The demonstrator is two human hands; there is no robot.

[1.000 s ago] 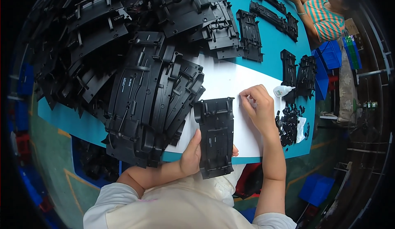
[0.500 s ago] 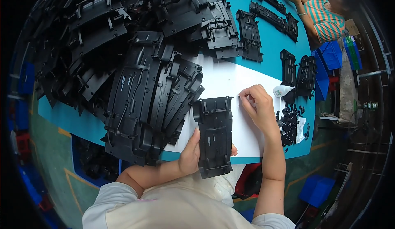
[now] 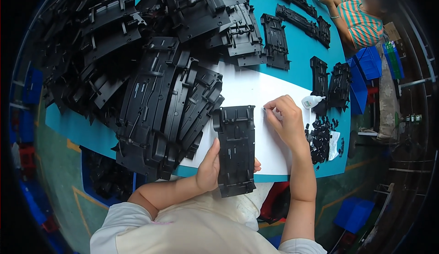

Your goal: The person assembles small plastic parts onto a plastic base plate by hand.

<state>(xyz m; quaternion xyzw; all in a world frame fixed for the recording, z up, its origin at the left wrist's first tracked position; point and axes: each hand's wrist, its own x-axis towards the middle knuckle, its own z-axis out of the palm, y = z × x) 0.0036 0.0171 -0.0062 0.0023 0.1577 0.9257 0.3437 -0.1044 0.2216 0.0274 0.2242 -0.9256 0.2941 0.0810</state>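
My left hand (image 3: 209, 168) is wrapped round a black moulded plastic chassis plate (image 3: 236, 151), long and narrow, with raised ribs and a bracket at its far end. The thumb lies on the plate's left edge, and fingertips show past its right edge. Just right of the plate's far corner, my right hand (image 3: 287, 117) is closed in a pinch, apart from the plate. What sits between those fingertips is too small to make out. White paper (image 3: 270, 144) lies under both hands on the teal table (image 3: 297, 75).
Tall heaps of similar black plates (image 3: 151, 98) crowd the left side. To the right stand a small white glue bottle (image 3: 312, 101), several loose small black parts (image 3: 320, 137) and a clear plastic bag (image 3: 334, 145). At the far right a co-worker (image 3: 359, 21) handles something dark.
The plate and my left hand have shifted slightly left in the picture, as has the whole scene. My right hand keeps its pinch beside the plate.
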